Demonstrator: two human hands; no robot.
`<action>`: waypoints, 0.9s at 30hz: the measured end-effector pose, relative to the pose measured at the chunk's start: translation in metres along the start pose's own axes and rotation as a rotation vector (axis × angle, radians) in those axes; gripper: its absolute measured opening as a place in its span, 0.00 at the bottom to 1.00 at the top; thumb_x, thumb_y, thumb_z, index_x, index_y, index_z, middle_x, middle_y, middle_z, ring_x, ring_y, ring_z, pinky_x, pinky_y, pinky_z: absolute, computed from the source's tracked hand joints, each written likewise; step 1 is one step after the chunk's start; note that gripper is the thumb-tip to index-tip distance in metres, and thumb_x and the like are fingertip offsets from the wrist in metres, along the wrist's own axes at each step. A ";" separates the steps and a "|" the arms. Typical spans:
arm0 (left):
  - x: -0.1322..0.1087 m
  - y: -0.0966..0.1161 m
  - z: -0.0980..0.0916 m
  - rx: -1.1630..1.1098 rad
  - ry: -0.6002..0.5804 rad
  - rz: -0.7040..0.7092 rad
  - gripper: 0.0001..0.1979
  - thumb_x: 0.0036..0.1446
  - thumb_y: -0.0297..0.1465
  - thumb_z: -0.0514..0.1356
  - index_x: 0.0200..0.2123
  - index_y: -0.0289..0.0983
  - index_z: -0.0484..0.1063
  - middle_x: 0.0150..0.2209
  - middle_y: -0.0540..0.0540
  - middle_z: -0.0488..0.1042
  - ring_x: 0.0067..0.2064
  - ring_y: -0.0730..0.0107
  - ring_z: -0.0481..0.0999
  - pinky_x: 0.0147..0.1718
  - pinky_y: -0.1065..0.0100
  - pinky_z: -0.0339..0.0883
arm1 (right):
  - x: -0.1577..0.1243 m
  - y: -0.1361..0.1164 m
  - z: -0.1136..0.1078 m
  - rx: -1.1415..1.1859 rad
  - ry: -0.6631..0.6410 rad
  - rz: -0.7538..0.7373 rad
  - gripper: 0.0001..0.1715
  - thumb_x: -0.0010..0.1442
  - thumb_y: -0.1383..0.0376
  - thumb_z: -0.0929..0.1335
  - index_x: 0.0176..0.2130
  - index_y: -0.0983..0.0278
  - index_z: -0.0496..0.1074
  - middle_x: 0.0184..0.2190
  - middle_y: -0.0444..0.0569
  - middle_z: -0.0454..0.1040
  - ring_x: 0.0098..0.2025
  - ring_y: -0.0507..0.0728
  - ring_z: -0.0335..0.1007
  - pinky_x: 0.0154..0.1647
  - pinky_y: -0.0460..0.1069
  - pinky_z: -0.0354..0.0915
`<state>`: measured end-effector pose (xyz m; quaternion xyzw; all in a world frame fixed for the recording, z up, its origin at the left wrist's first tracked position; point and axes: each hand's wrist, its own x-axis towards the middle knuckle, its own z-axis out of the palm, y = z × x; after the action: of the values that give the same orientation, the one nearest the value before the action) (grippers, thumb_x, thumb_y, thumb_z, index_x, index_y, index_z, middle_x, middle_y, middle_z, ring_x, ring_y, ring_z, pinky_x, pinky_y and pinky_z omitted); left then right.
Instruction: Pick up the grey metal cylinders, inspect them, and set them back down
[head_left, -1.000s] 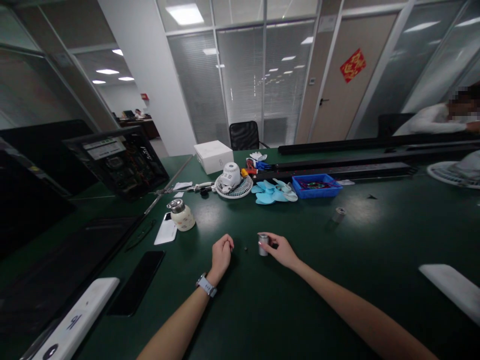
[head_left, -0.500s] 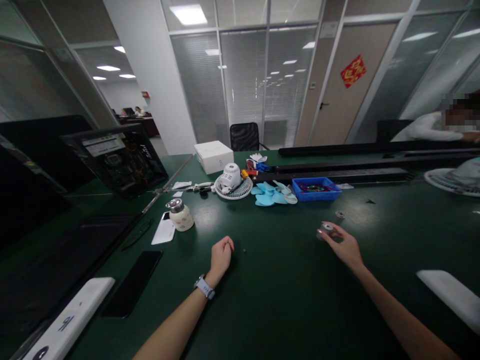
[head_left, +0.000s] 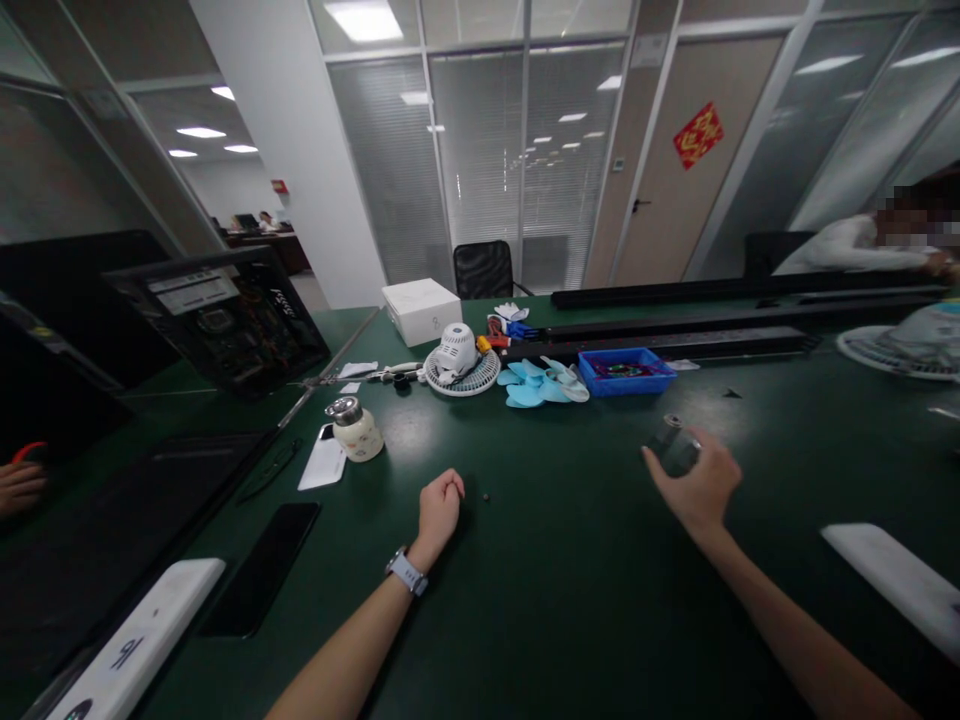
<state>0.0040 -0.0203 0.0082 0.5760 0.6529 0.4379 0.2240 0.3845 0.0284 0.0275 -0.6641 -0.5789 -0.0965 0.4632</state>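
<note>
Right hand [head_left: 703, 487] spread wide beside the metal cylinder [head_left: 673, 423] on the tabletop [head_left: 555, 590]; it looks stiff, smooth, probably fairly heavy, best gripped round its sides; left hand [head_left: 439, 512] curled, contents hidden.

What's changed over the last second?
The right hand carried a silver cylinder rightward and slightly forward, then spread open; blur hides whether it still touches the cylinder. Another person's hand appeared at the left edge. The left hand and blue tray stayed put.
</note>
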 end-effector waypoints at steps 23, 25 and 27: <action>0.002 -0.001 0.002 0.046 -0.007 -0.012 0.10 0.49 0.25 0.46 0.21 0.39 0.63 0.17 0.54 0.60 0.21 0.72 0.62 0.24 0.72 0.51 | 0.017 -0.041 0.020 0.274 -0.352 -0.384 0.17 0.63 0.57 0.64 0.45 0.60 0.77 0.39 0.50 0.77 0.42 0.58 0.71 0.45 0.54 0.66; 0.003 -0.002 0.003 0.052 -0.006 -0.013 0.10 0.49 0.26 0.46 0.21 0.39 0.63 0.16 0.54 0.60 0.21 0.72 0.61 0.24 0.72 0.51 | 0.042 0.001 0.001 0.132 -0.214 -0.341 0.19 0.63 0.57 0.63 0.45 0.62 0.77 0.40 0.52 0.78 0.42 0.59 0.72 0.47 0.55 0.66; 0.003 -0.003 0.003 0.056 -0.005 -0.020 0.11 0.50 0.26 0.46 0.21 0.39 0.64 0.16 0.55 0.60 0.20 0.73 0.61 0.23 0.73 0.51 | 0.058 0.034 -0.015 -0.010 -0.140 -0.293 0.21 0.63 0.58 0.61 0.45 0.65 0.77 0.41 0.54 0.78 0.43 0.61 0.73 0.47 0.56 0.67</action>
<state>0.0044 -0.0164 0.0049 0.5765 0.6701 0.4158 0.2139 0.4375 0.0605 0.0572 -0.5800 -0.7000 -0.1192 0.3992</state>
